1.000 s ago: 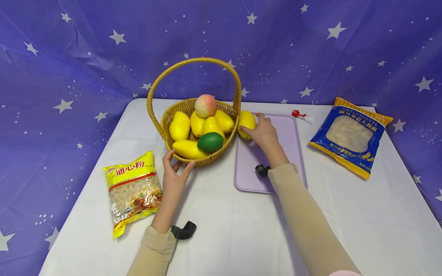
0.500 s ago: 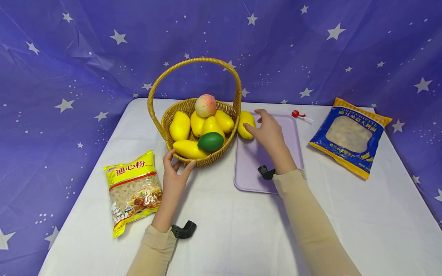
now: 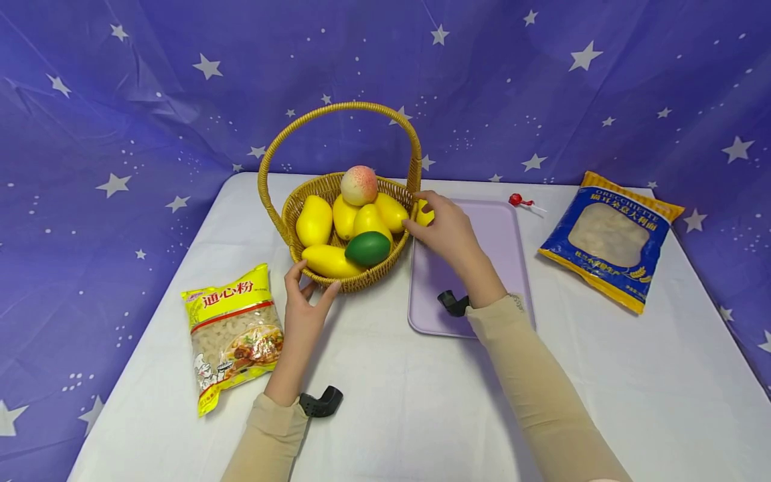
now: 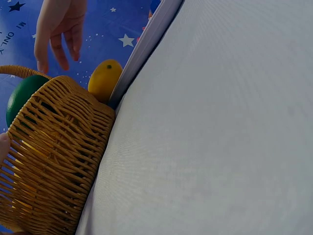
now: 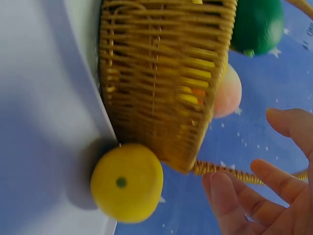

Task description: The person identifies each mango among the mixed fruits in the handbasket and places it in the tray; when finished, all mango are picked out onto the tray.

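Note:
The wicker basket [image 3: 379,274] holds several yellow mangoes [image 3: 314,221], a green mango-like fruit [image 3: 368,248] and a pink-and-white peach [image 3: 359,185]. My left hand [image 3: 304,314] is at its front-left side, thumb and fingers spread, fingertips touching the weave. Over the basket's right end hovers my right hand [image 3: 450,233], fingers apart and holding nothing, close to the base of the arched handle [image 3: 340,105]; whether they touch it I cannot tell. Below that hand, one yellow mango [image 5: 127,183] sits on the lilac tray's edge beside the basket, partly hidden in the head view.
The lilac tray [image 3: 506,268] lies right of the basket. A yellow pasta bag [image 3: 235,338] is at the left, a blue orecchiette bag [image 3: 608,237] at the right. A red lollipop [image 3: 521,199] lies behind the tray. A starry blue-purple cloth [image 3: 512,87] hangs behind.
My right hand first drew back from the yellow mango beside the basket, then moved left over it to the basket's right rim. The mango stayed put. My left hand has not moved.

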Available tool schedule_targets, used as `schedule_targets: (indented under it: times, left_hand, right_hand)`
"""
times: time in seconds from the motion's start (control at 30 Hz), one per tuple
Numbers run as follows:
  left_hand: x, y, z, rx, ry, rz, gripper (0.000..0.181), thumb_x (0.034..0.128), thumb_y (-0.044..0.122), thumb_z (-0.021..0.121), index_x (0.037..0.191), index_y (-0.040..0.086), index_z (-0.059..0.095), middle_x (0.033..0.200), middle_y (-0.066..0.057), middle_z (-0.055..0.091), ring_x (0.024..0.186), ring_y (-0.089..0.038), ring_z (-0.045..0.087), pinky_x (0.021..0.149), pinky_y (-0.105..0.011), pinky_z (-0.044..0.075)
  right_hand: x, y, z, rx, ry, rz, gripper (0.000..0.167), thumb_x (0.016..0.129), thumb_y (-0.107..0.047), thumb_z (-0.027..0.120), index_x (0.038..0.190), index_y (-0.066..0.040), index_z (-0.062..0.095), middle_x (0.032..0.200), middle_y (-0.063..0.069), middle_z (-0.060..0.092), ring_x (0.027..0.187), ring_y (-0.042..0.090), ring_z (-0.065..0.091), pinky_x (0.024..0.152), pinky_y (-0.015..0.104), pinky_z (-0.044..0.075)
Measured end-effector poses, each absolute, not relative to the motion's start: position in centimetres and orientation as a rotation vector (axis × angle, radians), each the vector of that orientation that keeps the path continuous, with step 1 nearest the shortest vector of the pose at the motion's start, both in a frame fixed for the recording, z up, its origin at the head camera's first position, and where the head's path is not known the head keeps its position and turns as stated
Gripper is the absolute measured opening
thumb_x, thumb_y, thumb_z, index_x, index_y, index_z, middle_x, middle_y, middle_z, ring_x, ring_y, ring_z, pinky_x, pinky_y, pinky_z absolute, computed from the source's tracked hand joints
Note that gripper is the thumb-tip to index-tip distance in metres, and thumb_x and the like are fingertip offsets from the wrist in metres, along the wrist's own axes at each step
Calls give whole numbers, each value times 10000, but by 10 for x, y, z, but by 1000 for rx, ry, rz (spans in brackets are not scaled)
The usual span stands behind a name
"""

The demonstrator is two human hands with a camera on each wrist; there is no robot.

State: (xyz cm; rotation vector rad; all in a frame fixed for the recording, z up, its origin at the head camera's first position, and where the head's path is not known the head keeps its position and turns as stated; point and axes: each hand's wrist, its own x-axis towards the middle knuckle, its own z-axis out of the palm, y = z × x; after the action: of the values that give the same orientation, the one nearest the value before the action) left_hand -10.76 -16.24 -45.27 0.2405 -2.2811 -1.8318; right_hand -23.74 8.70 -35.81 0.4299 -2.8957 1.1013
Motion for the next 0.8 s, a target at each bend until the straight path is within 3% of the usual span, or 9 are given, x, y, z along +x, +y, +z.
schedule_targets:
  times: [0.2,0.47,0.63,0.8]
  left_hand:
    - [-108,-163,-453,235,-2285,-1831,722,884,401,697,1445,259,264,1535,-36,187,1287,-319,428,950,-461,457]
    - [-108,-163,-453,229,-2284,-1832,710,898,360,692,1449,249,259,1540,-39,183,1291,-327,425,960,-463,452]
    - [-108,-162,-452,224,-2274,-1851,723,906,303,693,1464,222,241,1550,-62,163,1301,-350,411,977,-480,436]
    - [-108,-163,-454,241,-2284,-1819,714,896,349,698,1449,239,259,1536,-54,190,1283,-332,433,970,-466,444]
  right_hand:
    - [-240,71,-360,540,-2886,1112,579,873,-350,705,1375,-137,512,1124,114,613,974,266,555,805,410,466]
    - [-250,54,-359,636,-2944,1092,588,893,-350,686,1400,-126,487,1264,105,574,1076,227,556,875,376,477]
    - [-257,46,-358,633,-3020,1062,610,889,-374,688,1412,-141,476,1265,95,571,1092,224,543,883,381,470]
    - [-265,40,-357,674,-3067,998,610,878,-398,696,1398,-155,491,1211,75,596,1064,214,544,885,374,465]
